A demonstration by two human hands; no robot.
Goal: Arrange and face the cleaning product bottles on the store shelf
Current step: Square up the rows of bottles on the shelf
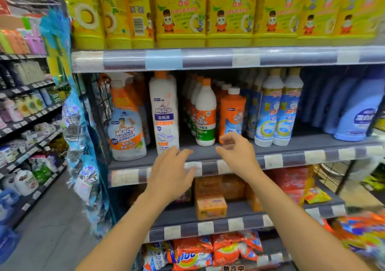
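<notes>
While hands (169, 175) hover, bottles (164, 112) upright — labels forward

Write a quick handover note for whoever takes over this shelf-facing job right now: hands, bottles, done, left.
Left hand: open, empty, at the shelf edge below the tall white bottle.
Right hand: open, empty, fingers just in front of the orange bottle; contact unclear.
Front row upright, labels forward: spray bottle, tall white, small white bottle, orange, two blue-label bottles.
Left: small white and orange bottles sit back from the edge; pull forward, close the gaps.
</notes>
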